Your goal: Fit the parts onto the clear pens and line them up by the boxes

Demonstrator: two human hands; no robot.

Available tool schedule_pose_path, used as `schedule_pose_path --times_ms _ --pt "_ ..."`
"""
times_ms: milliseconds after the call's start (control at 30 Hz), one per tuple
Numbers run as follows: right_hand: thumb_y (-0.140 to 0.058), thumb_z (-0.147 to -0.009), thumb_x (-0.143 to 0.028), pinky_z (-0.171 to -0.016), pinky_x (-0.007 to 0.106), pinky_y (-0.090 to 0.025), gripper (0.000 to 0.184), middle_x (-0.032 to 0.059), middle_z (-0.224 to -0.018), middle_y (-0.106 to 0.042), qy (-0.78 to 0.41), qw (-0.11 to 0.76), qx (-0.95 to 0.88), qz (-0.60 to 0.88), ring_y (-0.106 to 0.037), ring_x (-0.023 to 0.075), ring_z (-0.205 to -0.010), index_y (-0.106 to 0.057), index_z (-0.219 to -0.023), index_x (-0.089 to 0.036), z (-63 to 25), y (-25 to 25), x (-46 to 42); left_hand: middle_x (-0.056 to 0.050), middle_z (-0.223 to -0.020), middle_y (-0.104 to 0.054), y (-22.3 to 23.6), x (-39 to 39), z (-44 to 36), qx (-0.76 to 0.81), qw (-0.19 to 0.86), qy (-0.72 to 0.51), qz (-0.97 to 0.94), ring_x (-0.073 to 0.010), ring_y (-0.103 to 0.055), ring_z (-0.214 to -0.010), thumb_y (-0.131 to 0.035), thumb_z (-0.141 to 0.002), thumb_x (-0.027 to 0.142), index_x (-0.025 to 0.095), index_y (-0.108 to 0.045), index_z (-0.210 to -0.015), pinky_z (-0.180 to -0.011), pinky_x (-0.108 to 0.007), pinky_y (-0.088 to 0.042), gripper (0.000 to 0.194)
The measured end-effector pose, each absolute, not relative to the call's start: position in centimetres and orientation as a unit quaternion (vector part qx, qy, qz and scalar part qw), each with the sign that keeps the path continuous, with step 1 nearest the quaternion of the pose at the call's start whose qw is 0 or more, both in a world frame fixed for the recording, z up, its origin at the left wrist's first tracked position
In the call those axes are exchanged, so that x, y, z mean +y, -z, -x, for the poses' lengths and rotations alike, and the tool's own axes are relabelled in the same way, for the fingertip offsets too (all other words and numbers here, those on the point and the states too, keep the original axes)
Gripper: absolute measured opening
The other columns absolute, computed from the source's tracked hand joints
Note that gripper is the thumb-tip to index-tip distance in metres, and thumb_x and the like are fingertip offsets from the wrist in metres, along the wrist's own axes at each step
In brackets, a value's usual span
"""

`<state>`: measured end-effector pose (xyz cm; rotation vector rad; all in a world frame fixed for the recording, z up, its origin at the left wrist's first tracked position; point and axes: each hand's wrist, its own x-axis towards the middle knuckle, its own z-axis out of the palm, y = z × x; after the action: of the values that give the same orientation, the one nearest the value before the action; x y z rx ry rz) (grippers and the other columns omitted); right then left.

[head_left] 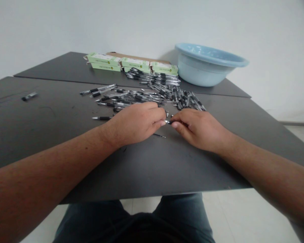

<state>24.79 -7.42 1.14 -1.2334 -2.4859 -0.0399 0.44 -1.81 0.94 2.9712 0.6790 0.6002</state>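
Fingertips of my left hand (142, 122) and my right hand (200, 128) nearly meet over the front middle of the table. Both are closed in a pinch on a small pen (168, 122), of which only a short silver and black piece shows between them. A thin pen refill (159, 135) lies on the table just below my left fingers. Beyond my hands spreads a pile of clear pens with black grips (134, 96). One more pen (101, 118) sticks out from behind my left hand.
Green and white boxes (103, 60) are stacked at the back, in front of a brown cardboard piece (139, 57). A light blue basin (205, 69) stands at the back right. Far left lies a pen cap (29, 96). A seam crosses the dark table (147, 168) toward the back.
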Motion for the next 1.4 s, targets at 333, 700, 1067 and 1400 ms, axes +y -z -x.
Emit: schedule_pose_path --times_ms 333,700,1067,1400 --pt "-0.059 -0.101 -0.032 -0.076 0.033 -0.05 0.017 0.0074 -0.092 -0.074 0.012 0.196 -0.875 0.443 -0.068 0.0222 -0.084 -0.069 -0.104 -0.018 -24.67 -1.05 -7.45 -0.008 -0.094 -0.067 -0.97 -1.75 -0.44 0.221 0.016 -0.201 -0.954 -0.0231 -0.064 -0.093 -0.049 -0.105 0.028 0.017 -0.068 -0.099 -0.086 -0.035 -0.049 0.023" --pt "-0.062 -0.099 -0.03 -0.076 0.032 -0.051 0.015 0.0075 -0.092 -0.076 0.02 0.191 -0.877 0.441 -0.071 0.0229 -0.085 -0.071 -0.104 -0.018 -24.75 -1.05 -7.38 -0.009 -0.095 -0.068 -0.92 -1.73 -0.41 0.223 0.013 -0.2 -0.954 -0.0236 -0.064 -0.093 -0.048 -0.105 0.029 0.016 -0.068 -0.1 -0.086 -0.036 -0.049 0.024" --pt "-0.054 -0.104 -0.028 -0.073 0.031 -0.049 0.021 0.0066 -0.087 -0.074 0.005 0.192 -0.879 0.436 -0.069 0.0213 -0.08 -0.07 -0.098 -0.017 -24.85 -1.03 -7.33 -0.008 -0.094 -0.066 -0.72 -1.59 -0.37 0.214 0.01 -0.204 -0.955 -0.0235 -0.064 -0.092 -0.048 -0.105 0.029 0.017 -0.067 -0.099 -0.085 -0.035 -0.048 0.024" --pt "-0.049 -0.107 -0.032 -0.076 0.032 -0.049 0.027 0.0077 -0.09 -0.075 -0.007 0.179 -0.884 0.432 -0.07 0.0218 -0.082 -0.071 -0.102 -0.017 -24.82 -0.98 -7.21 -0.008 -0.093 -0.066 -0.82 -1.66 -0.42 0.216 0.018 -0.204 -0.955 -0.0232 -0.063 -0.09 -0.049 -0.105 0.028 0.016 -0.068 -0.099 -0.084 -0.035 -0.048 0.023"
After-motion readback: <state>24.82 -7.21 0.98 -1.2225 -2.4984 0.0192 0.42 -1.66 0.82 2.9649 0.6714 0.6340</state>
